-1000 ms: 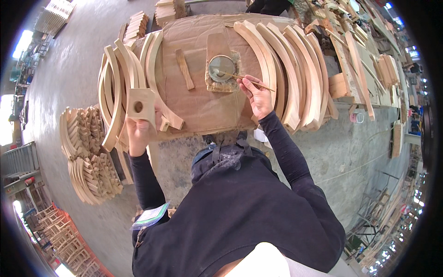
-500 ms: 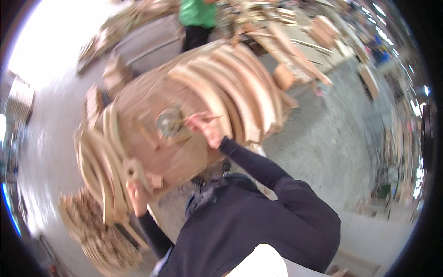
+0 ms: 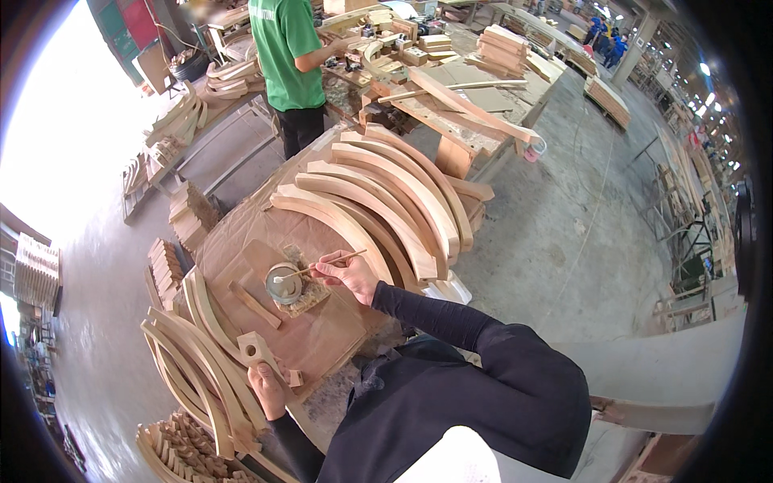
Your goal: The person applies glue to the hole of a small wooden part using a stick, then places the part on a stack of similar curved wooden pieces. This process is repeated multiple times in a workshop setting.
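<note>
A thin wooden stick [image 3: 349,257] is pinched in my right hand [image 3: 353,276], and its white-coated end lies over the mouth of a round jar [image 3: 272,296]. Pale, glue-like stuff shows inside the jar, which stands on a small stained board [image 3: 312,302]. My left hand [image 3: 270,392] grips a wooden piece with a round hole [image 3: 245,341] at the table's near left. Beside that hand lies a small wood block [image 3: 296,378]. A loose wooden strip [image 3: 254,304] rests between the jar and the left hand.
Curved wooden parts [image 3: 362,171] lie in a row on the right of the cardboard-covered table [image 3: 229,251]. More curved parts [image 3: 193,366] crowd its left edge. Beyond, a person in a green shirt [image 3: 283,52] stands at a workbench [image 3: 475,113]. Wooden pieces [image 3: 181,451] are stacked at lower left.
The view has shifted and is sharper, with more of the far workbench showing. Both hands keep their hold; the stick still points toward the jar.
</note>
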Demonstrator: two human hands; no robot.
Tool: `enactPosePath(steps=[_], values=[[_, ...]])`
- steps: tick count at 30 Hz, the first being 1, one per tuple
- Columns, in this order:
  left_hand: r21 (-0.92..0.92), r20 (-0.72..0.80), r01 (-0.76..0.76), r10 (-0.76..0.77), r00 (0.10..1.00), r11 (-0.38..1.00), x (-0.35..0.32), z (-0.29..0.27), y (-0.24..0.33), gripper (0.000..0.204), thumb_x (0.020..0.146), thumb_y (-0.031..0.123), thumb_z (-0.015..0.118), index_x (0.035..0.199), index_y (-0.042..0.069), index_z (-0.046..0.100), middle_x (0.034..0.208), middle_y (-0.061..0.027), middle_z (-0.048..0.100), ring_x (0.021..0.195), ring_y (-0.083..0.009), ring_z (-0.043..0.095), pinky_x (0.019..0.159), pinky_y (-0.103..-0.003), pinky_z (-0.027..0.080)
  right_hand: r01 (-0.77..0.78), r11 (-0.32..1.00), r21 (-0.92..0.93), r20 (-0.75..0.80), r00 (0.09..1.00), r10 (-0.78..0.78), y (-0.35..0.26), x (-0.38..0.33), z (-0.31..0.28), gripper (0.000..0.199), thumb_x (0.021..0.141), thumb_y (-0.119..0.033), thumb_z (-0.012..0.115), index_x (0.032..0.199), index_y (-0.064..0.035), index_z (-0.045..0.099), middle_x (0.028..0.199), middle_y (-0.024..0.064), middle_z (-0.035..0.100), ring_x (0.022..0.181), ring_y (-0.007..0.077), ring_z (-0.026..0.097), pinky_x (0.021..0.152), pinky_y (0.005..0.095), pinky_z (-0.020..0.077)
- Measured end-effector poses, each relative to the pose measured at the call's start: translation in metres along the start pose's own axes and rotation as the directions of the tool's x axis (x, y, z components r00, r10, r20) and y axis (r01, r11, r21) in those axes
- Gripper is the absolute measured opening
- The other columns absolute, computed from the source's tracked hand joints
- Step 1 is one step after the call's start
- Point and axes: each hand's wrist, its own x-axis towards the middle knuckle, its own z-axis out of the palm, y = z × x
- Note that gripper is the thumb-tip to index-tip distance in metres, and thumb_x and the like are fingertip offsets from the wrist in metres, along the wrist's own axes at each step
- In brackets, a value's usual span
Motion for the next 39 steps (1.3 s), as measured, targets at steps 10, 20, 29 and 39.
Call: enactPosePath(steps=[10, 20, 29, 39], values=[[-0.008, -0.101, 0.053, -0.053, 0.993, 0.999, 0.001, 0.007, -0.009, 0.054, 0.088, 0.060, 0.053, 0.087, 0.005, 0.047, 0.064, -0.0016, 0.049, 0.051, -0.0091, 0.048, 0.042, -0.022, 0.039, -0.035, 0.994, -0.100, -0.007, 0.999, 0.034, -0.016, -0.010, 0.009, 0.027, 0.087, -0.029, 0.069, 0.098, -0.0058, 0.064, 0.094, 0.0037, 0.071, 0.083, 0.0111, 0.068, 0.066, 0.0228, 0.0533], [-0.031, -0.027, 0.079, -0.079, 0.996, 0.996, 0.012, 0.006, -0.021, 0.048, 0.091, 0.052, 0.054, 0.091, 0.004, 0.049, 0.066, -0.0015, 0.051, 0.051, -0.0084, 0.049, 0.043, -0.021, 0.040, -0.089, 0.995, -0.046, -0.039, 0.995, 0.088, -0.023, -0.013, 0.005, 0.027, 0.086, -0.032, 0.069, 0.098, -0.0101, 0.059, 0.095, 0.0037, 0.071, 0.088, 0.0109, 0.067, 0.071, 0.0231, 0.0517], [-0.032, 0.011, 0.022, -0.022, 1.000, 0.999, 0.017, 0.010, -0.025, 0.042, 0.097, 0.047, 0.046, 0.091, 0.006, 0.049, 0.063, -0.0019, 0.051, 0.046, -0.0089, 0.047, 0.039, -0.022, 0.038, -0.039, 0.999, -0.005, 0.042, 0.998, 0.039, -0.041, -0.023, 0.014, 0.026, 0.087, -0.035, 0.067, 0.090, -0.0100, 0.059, 0.096, 0.0059, 0.070, 0.089, 0.0111, 0.067, 0.071, 0.0228, 0.0515], [-0.022, 0.017, 0.088, -0.088, 0.996, 0.996, 0.018, 0.019, -0.021, 0.046, 0.093, 0.050, 0.051, 0.089, 0.005, 0.050, 0.065, -0.0017, 0.051, 0.049, -0.0091, 0.048, 0.044, -0.021, 0.040, 0.016, 0.996, 0.089, 0.028, 0.999, -0.019, -0.048, -0.031, 0.020, 0.018, 0.089, -0.028, 0.066, 0.092, -0.0106, 0.060, 0.101, 0.0064, 0.070, 0.089, 0.0121, 0.067, 0.069, 0.0219, 0.0510]])
